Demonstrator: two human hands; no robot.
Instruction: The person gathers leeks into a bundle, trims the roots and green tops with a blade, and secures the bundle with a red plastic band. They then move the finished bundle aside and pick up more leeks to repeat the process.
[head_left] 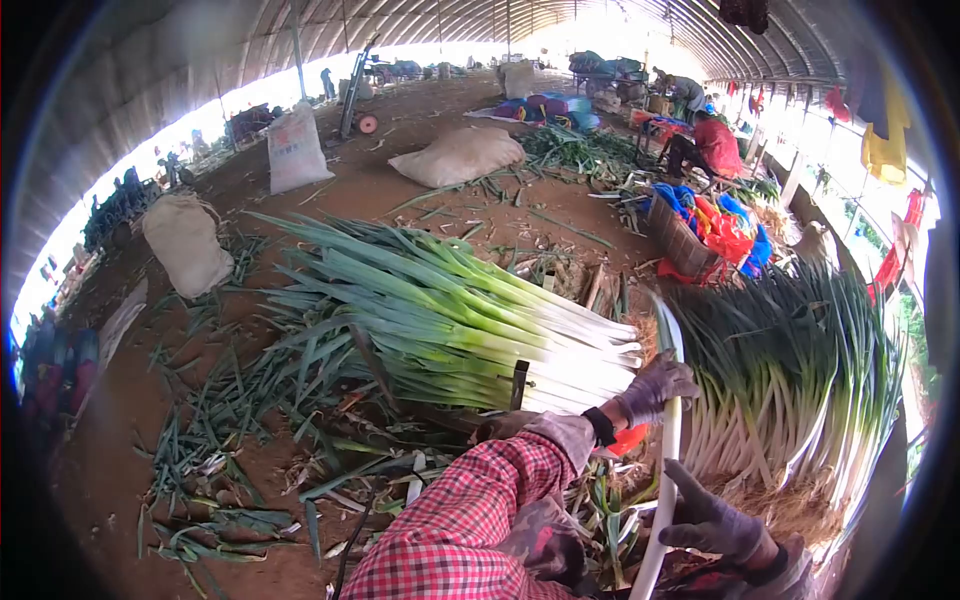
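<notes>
My left hand (655, 388), in a grey glove, is closed round a long leek (669, 455) held close to upright. Its white stalk runs down past my right hand to the bottom edge of the view. The right hand (715, 520), also gloved, has its fingers apart beside the lower stalk, thumb and fingertips right at it. Left of the hands lies a big pile of trimmed leeks (500, 310), white ends toward me. To the right stands a dense bunch of untrimmed leeks (790, 370), roots down. A dark upright metal post (518, 385) stands at the pile's near side.
Cut leaves (230, 480) litter the soil at left. Beyond the pile lie a full sack (458, 156), a white sack (297, 150) and a beige sack (187, 245). A crate (682, 235) holds colourful bags. A person in red (716, 145) sits farther back.
</notes>
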